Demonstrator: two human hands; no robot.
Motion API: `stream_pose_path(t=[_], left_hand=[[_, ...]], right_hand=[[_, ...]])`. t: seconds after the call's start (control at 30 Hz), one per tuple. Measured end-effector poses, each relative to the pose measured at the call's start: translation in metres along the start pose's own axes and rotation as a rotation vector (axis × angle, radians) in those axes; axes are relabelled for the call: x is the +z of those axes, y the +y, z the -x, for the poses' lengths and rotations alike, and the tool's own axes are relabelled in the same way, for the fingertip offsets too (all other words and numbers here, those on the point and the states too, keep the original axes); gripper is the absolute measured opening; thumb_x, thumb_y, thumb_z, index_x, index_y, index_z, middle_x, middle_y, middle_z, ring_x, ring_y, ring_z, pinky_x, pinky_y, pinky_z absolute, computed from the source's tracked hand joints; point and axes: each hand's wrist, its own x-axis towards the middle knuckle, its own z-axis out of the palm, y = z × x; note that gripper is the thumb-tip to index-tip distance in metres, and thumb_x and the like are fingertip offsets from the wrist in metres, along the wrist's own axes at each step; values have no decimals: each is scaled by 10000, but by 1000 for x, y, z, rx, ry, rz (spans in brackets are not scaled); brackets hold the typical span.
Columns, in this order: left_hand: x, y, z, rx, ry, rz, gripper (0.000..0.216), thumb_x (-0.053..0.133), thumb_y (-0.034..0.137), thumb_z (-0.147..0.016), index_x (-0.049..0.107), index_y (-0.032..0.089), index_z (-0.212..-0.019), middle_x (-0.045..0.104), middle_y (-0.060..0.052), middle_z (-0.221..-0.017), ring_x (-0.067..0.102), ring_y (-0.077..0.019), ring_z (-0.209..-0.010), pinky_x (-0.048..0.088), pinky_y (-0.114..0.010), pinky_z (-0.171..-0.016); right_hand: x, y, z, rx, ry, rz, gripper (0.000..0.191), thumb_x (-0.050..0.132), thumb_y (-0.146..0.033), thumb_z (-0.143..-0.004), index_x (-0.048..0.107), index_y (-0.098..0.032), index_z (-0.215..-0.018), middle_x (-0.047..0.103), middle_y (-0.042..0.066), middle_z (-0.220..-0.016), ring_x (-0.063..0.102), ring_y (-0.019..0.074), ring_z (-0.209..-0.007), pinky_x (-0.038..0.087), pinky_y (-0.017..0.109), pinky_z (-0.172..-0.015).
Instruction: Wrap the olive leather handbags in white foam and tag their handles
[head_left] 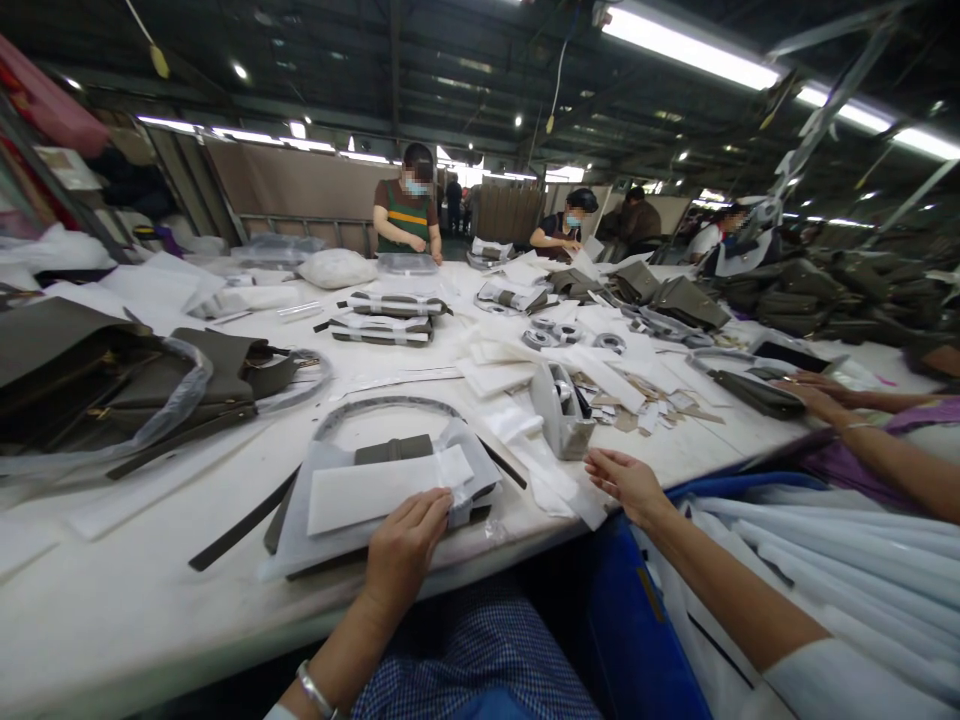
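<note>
A dark olive handbag (pixel 394 449) lies on the table in front of me, partly wrapped in thin translucent sheeting. Its handle, covered in clear wrap, arches behind it. Across its front rests a white foam sheet (pixel 375 492). My left hand (pixel 411 535) lies on the sheet's right end, palm down, fingers stretched out over it. At the near corner of a grey tape dispenser (pixel 559 425) is my right hand (pixel 626 483), thumb and fingertips pinched together. Whatever is between those fingertips, if anything, is too small to make out.
Other olive bags (pixel 135 400) lie at the left, and wrapped ones (pixel 382 325) are stacked farther back. Scraps of card (pixel 660 410) and tape rolls (pixel 551 332) lie beyond the dispenser. A blue bin (pixel 637 620) holds white sheets by my right arm. A co-worker's hands (pixel 814 395) handle a bag at right.
</note>
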Motion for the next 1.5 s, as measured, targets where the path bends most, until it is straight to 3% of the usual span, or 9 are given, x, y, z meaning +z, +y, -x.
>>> stream_pose_path(t=[0.1, 0.2, 0.37, 0.47, 0.63, 0.8, 0.93, 1.03, 1.5], left_hand=[[-1, 1, -1, -15, -10, 7, 225, 515, 178, -971, 620, 198, -1170, 710, -36, -1141, 654, -205, -1035, 531, -343, -920], [0, 1, -2, -6, -3, 5, 223, 512, 168, -971, 618, 195, -1165, 709, -36, -1139, 653, -204, -1034, 527, -341, -922], [-1, 2, -2, -3, 13, -1, 218, 523, 170, -966, 626, 198, -1156, 714, -40, -1128, 660, -207, -1023, 529, -345, -923], [-3, 3, -3, -14, 18, 13, 209, 526, 176, -967, 630, 195, -1147, 716, -42, -1120, 662, -201, -1023, 526, -337, -933], [-3, 4, -3, -37, 17, 42, 190, 539, 171, -960, 633, 190, -1124, 714, -45, -1112, 658, -198, -1023, 532, -327, -922], [-1, 5, -2, -56, 8, 39, 194, 573, 158, -940, 630, 187, -1124, 710, -43, -1100, 656, -207, -999, 547, -339, -885], [1, 6, -2, -68, 17, 40, 194, 558, 162, -949, 628, 192, -1127, 709, -45, -1099, 659, -202, -970, 554, -341, -867], [1, 6, -3, -74, 36, 46, 172, 547, 159, -953, 630, 185, -1102, 712, -51, -1090, 662, -203, -968, 557, -342, -870], [0, 6, -2, -49, 39, 54, 191, 520, 159, -968, 633, 166, -1122, 706, -69, -1121, 645, -193, -1025, 540, -339, -941]], right_hand=[[-5, 5, -7, -47, 16, 93, 172, 773, -311, -739, 714, -164, -806, 758, 76, -768, 694, 153, -616, 579, 242, -556], [-18, -1, -1, -169, -21, 240, 158, 778, -311, -716, 747, -181, -799, 752, 46, -733, 687, 169, -619, 566, 270, -614], [-20, -33, 26, -881, -315, 866, 191, 591, -322, -903, 756, -263, -980, 767, 26, -974, 712, 205, -862, 517, 300, -791], [6, -61, 44, -1137, -528, 1059, 247, 496, -315, -978, 729, -253, -1030, 758, 37, -966, 702, 182, -852, 477, 263, -717], [80, -100, 61, -1328, -797, 1153, 208, 551, -368, -953, 698, -226, -917, 718, 23, -822, 657, 154, -743, 390, 262, -633], [148, -114, 58, -1411, -990, 1253, 239, 629, -428, -875, 663, -213, -777, 697, 5, -754, 620, 151, -682, 300, 269, -570], [182, -118, 53, -1433, -1098, 1418, 144, 642, -336, -832, 673, -215, -762, 718, 13, -784, 622, 160, -705, 247, 274, -543], [199, -122, 50, -1416, -1149, 1574, 102, 629, -278, -828, 706, -223, -788, 732, 24, -811, 637, 174, -741, 242, 283, -540], [253, -131, 50, -1241, -1354, 1945, 220, 743, -410, -751, 785, -256, -903, 772, 43, -876, 653, 188, -727, 322, 258, -556]])
